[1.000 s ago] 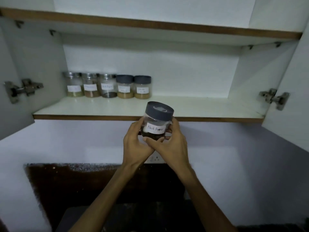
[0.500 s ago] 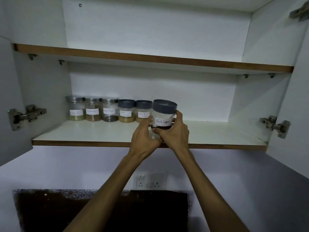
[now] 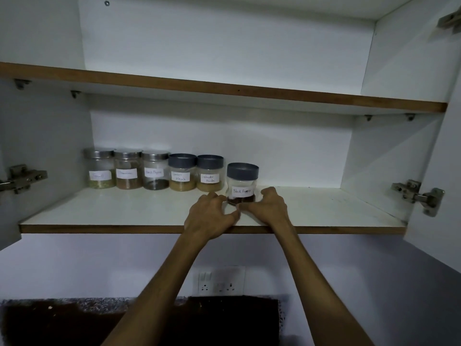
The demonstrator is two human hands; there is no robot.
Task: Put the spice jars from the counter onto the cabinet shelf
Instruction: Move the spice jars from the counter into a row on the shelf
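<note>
White cabinet interior, doors swung open both sides, dim light. Lower shelf (image 3: 99, 216) with brown front edge; wide bare stretch of shelf right of the Black Pepper jar (image 3: 242, 183), running to the right cabinet wall. Upper shelf (image 3: 224, 88) sits well above the jar's lid.

Black Pepper jar stands upright on the lower shelf, forward of the row and just right of it, grey lid on, dark contents at the bottom. Left hand (image 3: 212, 216) at the jar's left base, fingers curled; right hand (image 3: 268, 207) at its right base, fingers curled likewise. Both cup the jar low; actual contact at the fingertips cannot be told. Forearms reach up from below, wrists crossing the shelf's front edge.

Row of five jars (image 3: 154, 172) left of the Black Pepper jar along the back wall: three steel-lidded, two grey-lidded, all labelled. Door hinge (image 3: 419, 196) far right of the jar. Wall socket plate (image 3: 219, 280) below the shelf.
</note>
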